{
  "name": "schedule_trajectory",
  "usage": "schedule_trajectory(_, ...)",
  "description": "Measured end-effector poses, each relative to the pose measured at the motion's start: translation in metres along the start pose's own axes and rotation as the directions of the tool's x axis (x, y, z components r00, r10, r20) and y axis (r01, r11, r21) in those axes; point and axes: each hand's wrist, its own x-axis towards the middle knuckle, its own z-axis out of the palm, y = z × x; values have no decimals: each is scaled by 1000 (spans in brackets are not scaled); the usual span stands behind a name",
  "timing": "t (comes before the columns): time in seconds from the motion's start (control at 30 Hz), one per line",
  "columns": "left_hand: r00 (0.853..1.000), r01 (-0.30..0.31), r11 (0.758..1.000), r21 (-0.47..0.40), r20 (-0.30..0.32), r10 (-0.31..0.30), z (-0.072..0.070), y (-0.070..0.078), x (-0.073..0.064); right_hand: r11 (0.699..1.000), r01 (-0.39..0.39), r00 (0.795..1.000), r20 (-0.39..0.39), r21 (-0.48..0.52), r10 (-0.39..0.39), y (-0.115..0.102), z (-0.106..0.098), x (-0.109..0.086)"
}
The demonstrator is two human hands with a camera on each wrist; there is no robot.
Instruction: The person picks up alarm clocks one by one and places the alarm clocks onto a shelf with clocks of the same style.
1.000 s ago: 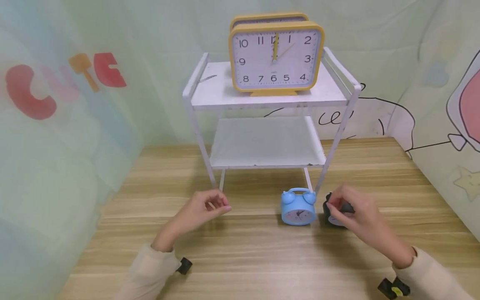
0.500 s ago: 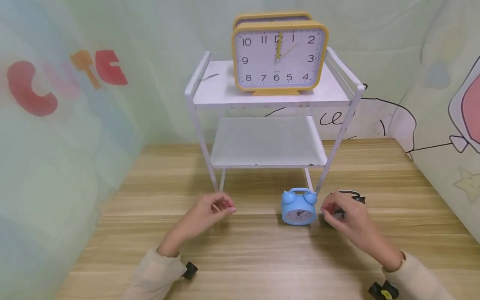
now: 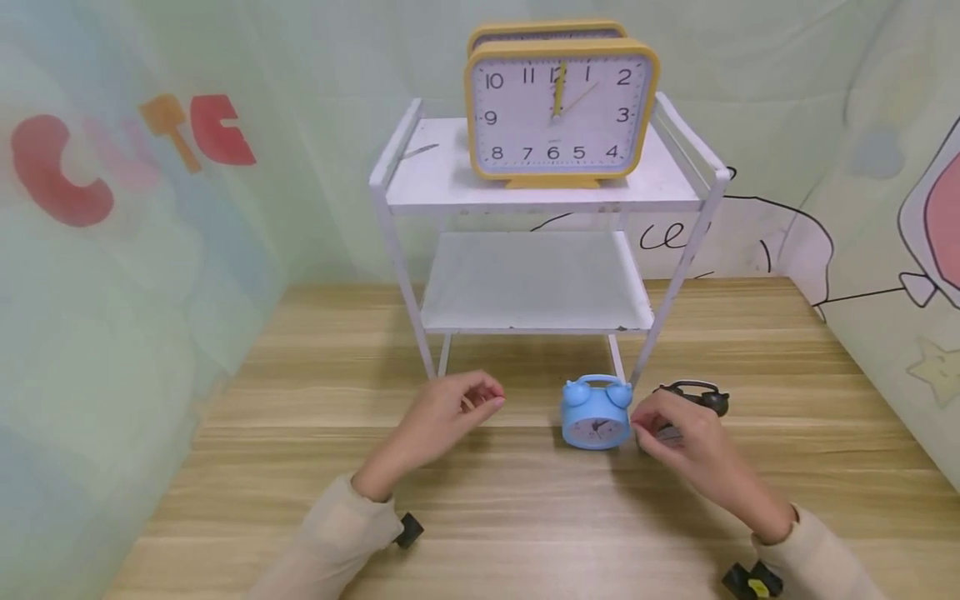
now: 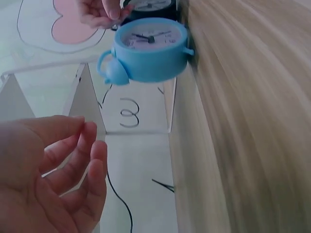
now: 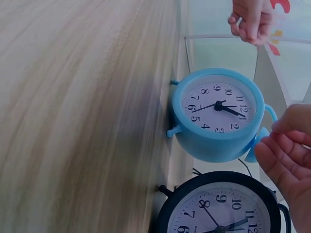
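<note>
At lower right, your right hand [image 3: 693,437] partly hides the black clock [image 3: 709,402]; it and your left hand [image 3: 450,412] have loosely curled, empty fingers.

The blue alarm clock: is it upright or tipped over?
Upright: in the head view the blue alarm clock stands on the wooden table, its bells and handle on top and its dial facing the camera.
</note>
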Motion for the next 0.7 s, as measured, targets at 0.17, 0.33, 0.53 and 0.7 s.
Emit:
schedule_trajectory(0.17,999,-41,998,43,9,41,11,18,18,996,68,996,48,52,-71,2,3,0)
schedule_trajectory(0.33,994,-104,989,106,34,101,23,37,38,994,87,993,73,65,-92,3,3,-2)
schedule_trajectory(0.53,985,-172,958,231,38,168,40,53,58,993,92,991,87,75,-98,4,2,-6)
schedule_trajectory(0.7,984,-178,952,249,38,174,50,58,69,992,93,991,91,89,-101,3,2,-7)
